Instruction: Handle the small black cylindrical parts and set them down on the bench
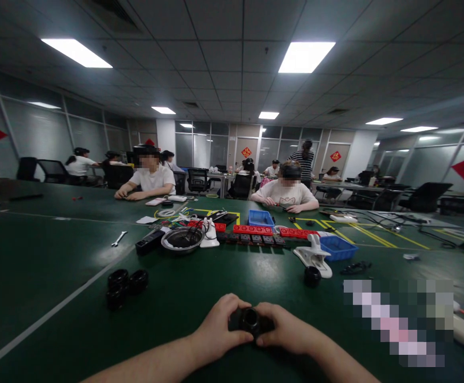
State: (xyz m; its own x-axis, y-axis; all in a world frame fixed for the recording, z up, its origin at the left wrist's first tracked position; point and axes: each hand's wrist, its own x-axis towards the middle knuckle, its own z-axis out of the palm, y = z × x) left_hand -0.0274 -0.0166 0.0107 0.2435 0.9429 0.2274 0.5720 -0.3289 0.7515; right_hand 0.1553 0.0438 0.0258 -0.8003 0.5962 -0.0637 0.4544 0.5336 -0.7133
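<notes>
Near the front edge of the green table, both of my hands are closed around a black cylindrical part with a round opening (pixel 251 317) facing up. My left hand (pixel 221 323) grips it from the left, thumb in front and fingers behind. From the other side, my right hand (pixel 286 326) holds the same part, its thumb at the front. Fingers cover much of the part's sides. A group of similar black round parts (pixel 119 279) stands to the left. Ahead on the right, another black round part (pixel 312 275) sits against a white clamp-like base (pixel 314 256).
A wrench (pixel 119 239) lies at left. Further ahead are a metal bowl (pixel 164 243), a white stand (pixel 209 235), red strips (pixel 251 229) and blue bins (pixel 339 249). A blurred patch hides the right front. Two people sit across the table.
</notes>
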